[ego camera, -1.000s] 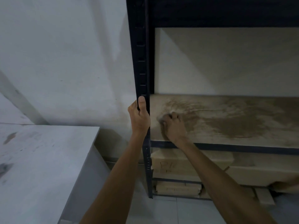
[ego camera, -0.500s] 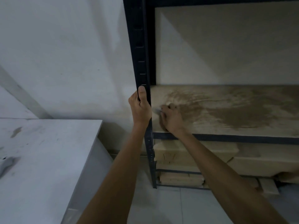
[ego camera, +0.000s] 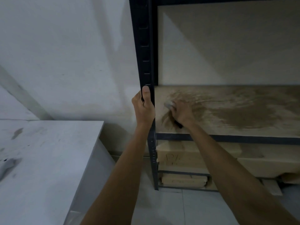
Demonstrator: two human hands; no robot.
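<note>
My left hand (ego camera: 144,108) grips the black metal upright (ego camera: 143,46) of a shelving rack, thumb laid up its front face. My right hand (ego camera: 183,112) rests on the left end of a dusty wooden shelf board (ego camera: 235,111), close to the upright. It holds a small tool (ego camera: 169,104) that looks like a brush. A pale grey part shows past the fingers and a dark end shows at the heel of the hand. The tool is blurred. Curved streaks mark the brown dust around the hand.
A white table (ego camera: 48,159) with dark smudges stands to the left, against the white wall. Cardboard boxes (ego camera: 178,158) lie on the lower shelves. A black rail (ego camera: 243,138) edges the board's front. Grey floor tiles (ego camera: 178,208) lie below.
My right hand has swept across the shelf's left end, first toward the upright, then a little right and deeper. My left hand keeps its hold on the upright.
</note>
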